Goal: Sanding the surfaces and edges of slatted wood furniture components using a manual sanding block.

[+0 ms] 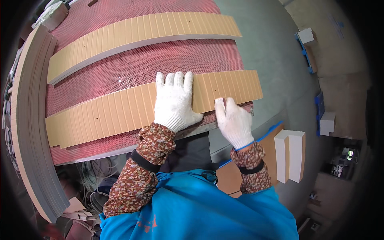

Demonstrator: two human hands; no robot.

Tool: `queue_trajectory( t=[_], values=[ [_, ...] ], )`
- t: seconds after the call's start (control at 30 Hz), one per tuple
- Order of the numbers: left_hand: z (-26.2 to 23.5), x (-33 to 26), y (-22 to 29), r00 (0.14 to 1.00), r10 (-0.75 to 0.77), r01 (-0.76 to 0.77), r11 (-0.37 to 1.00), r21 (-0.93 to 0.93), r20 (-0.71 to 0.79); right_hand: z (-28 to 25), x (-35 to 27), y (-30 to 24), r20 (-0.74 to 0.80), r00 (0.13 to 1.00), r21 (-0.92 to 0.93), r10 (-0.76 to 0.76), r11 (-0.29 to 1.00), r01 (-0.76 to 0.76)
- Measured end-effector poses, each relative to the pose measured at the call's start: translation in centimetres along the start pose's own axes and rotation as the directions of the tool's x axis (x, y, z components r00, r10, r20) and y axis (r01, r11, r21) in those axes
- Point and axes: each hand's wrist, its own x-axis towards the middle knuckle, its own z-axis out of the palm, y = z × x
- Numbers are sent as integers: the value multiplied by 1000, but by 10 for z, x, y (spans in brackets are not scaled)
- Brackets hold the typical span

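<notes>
A long tan panel with grooves across its face [116,110] lies along the near side of the red mesh-covered table [136,62]. My left hand [175,102], in a white knit glove, rests flat on it, fingers stretched away from me. At the panel's near edge, toward its right end, my gloved right hand [235,124] is closed on a small dark reddish-brown piece [224,102], mostly hidden by thumb and fingers. Small dark holes show in the panel, and its near left corner is notched. A second grooved panel [140,32] lies farther back.
A tall stack of long boards [30,120] stands along the table's left side. White-faced pieces [290,156] stand on a brown board [232,176] at the lower right. Blue pallets [306,52] sit on the floor beyond. Cables and scraps [78,208] lie below left.
</notes>
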Motion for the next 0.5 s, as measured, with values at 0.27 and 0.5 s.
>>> queue_trajectory(
  t=[0.27,0.5],
  values=[
    [4,2,1,999,16,-16,1000,2,-39,9,113,2,-56,998,-23,-14,1000,13],
    [12,0,-8,982,67,-70,998,-6,-177,0,59,-7,49,999,-78,10,997,-6]
  ],
)
